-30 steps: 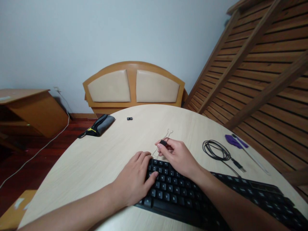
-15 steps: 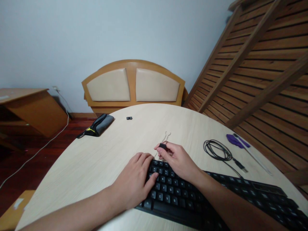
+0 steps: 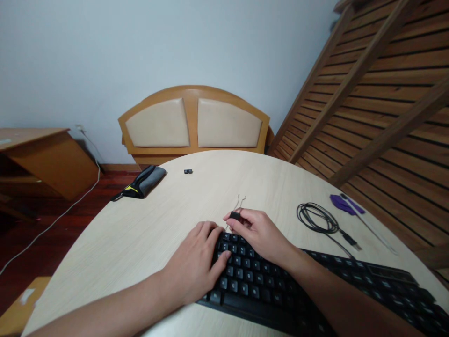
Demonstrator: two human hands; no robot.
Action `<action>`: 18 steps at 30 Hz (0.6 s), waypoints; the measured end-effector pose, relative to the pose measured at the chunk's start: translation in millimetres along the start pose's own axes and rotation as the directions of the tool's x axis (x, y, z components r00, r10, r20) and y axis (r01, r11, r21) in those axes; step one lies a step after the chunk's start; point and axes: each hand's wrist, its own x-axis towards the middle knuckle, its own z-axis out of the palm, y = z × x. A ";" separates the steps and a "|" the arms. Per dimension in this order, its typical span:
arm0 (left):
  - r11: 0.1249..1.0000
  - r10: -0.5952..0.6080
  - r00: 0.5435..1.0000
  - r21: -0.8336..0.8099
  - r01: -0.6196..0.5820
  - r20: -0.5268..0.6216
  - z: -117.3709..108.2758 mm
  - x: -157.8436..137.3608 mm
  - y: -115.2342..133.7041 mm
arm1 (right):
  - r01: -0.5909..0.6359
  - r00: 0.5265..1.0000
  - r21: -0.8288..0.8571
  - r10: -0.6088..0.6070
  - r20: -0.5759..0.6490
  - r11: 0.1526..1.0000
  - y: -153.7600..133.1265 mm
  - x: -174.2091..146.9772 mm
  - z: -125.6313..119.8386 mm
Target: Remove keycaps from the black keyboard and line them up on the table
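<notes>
A pale round worktop (image 3: 122,262) carries a black computer keyboard (image 3: 250,277), lower right. The left hand (image 3: 196,262) covers its left end; whether that grip clasps, I cannot tell. The right hand (image 3: 261,233), centre, pinches a wire keycap puller (image 3: 235,216), seemingly positioning it; the next move wants careful alignment. Two keycaps (image 3: 186,172) sit upper centre.

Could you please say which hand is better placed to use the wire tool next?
Probably the right hand: its grip is closed on the wire tool, while the left hand rests on the keyboard's left end.
</notes>
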 end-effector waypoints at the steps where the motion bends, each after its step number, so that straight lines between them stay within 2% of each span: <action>1: 1.000 0.001 1.000 -0.001 -0.001 0.000 0.0 0.1 -0.2 | 0.021 1.000 -0.039 -0.021 0.008 0.999 -0.5 -0.2 -0.2; 4: 1.000 -0.006 1.000 -0.002 0.006 0.007 -0.3 0.6 -0.3 | 0.076 0.997 -0.114 -0.074 0.016 0.991 -2.0 -0.7 -0.8; 9: 1.000 -0.014 1.000 -0.012 0.014 0.017 -1.0 1.1 0.6 | 0.134 0.991 -0.136 -0.132 0.023 0.982 -4.5 -1.4 -2.0; 14: 1.000 0.001 1.000 -0.014 -0.001 0.005 0.0 0.4 0.0 | 0.229 0.972 -0.205 -0.214 0.093 0.952 -6.5 -2.5 -3.6; 18: 1.000 -0.002 1.000 -0.015 0.002 0.012 -0.1 0.6 0.1 | 0.239 0.970 -0.235 -0.224 0.090 0.942 -5.9 -2.8 -3.3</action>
